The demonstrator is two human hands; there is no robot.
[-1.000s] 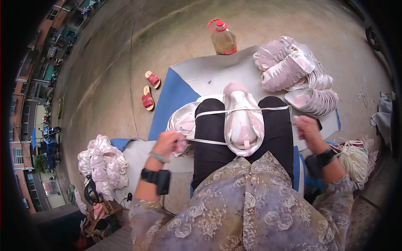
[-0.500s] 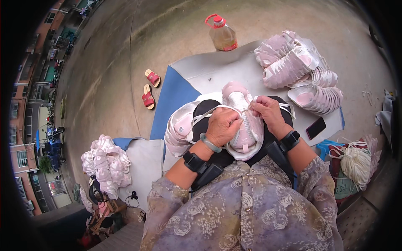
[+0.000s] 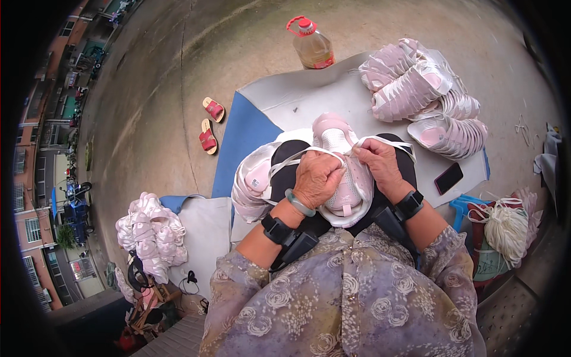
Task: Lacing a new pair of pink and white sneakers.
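Observation:
A pink and white sneaker upper [image 3: 333, 122] lies across my lap, its rounded toe pointing away from me. White shoelace [image 3: 288, 162] runs out from it to both sides over my dark trousers. My left hand [image 3: 319, 177] rests on the upper's left side, fingers curled and pinching the lace. On the other side, my right hand [image 3: 379, 163] pinches lace between thumb and fingertips, close to the eyelets. The two hands are a little apart, and they hide part of the lacing. More pink and white uppers [image 3: 254, 181] are nested beside my left thigh.
Stacked uppers [image 3: 410, 98] lie on the pale sheet [image 3: 285, 101] at far right; another heap [image 3: 151, 232] sits at left. Nearby are a red-capped bottle [image 3: 313, 47], red slippers [image 3: 208, 138], a phone [image 3: 448, 178] and a bundle of white laces [image 3: 505, 232].
Both hands keep their pinch on the lace. My right hand has moved slightly down and left, nearer the upper. The whole view has shifted a little.

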